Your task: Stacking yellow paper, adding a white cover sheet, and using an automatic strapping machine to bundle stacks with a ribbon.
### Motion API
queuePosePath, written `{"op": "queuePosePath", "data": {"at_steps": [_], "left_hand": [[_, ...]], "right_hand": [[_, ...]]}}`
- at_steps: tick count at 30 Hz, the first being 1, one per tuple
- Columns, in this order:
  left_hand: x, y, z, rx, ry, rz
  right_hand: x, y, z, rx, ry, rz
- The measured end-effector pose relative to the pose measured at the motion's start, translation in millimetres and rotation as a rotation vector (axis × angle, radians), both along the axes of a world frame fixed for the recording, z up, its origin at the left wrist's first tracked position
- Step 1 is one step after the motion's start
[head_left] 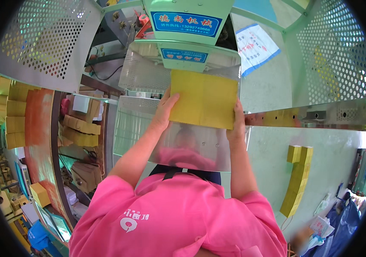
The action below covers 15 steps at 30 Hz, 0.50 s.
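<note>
Fingers of your left hand (164,112) and right hand (236,124) clamp the yellow paper stack (203,99) by its 2 side edges; it looks light and floppy.

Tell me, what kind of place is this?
Probably a small paper-processing workshop. Two hands press a yellow paper stack against a green machine with perforated metal guards, and more yellow paper bundles sit on the work table nearby.
</note>
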<state>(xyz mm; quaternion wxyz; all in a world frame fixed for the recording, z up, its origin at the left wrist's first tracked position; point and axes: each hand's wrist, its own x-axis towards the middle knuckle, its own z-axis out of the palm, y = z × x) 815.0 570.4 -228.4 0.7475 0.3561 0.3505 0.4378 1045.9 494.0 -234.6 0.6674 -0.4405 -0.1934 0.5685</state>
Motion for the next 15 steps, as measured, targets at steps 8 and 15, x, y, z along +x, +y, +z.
{"op": "queuePosePath", "data": {"at_steps": [8,15], "left_hand": [[0.1,-1.5,0.9,-0.011,0.055,-0.021],[5.5,-0.2,-11.5,-0.063,0.101,0.048]], "right_hand": [[0.6,-3.6,-0.9,0.081,-0.002,0.009],[0.5,-0.6,-7.6,0.072,-0.023,-0.094]]}}
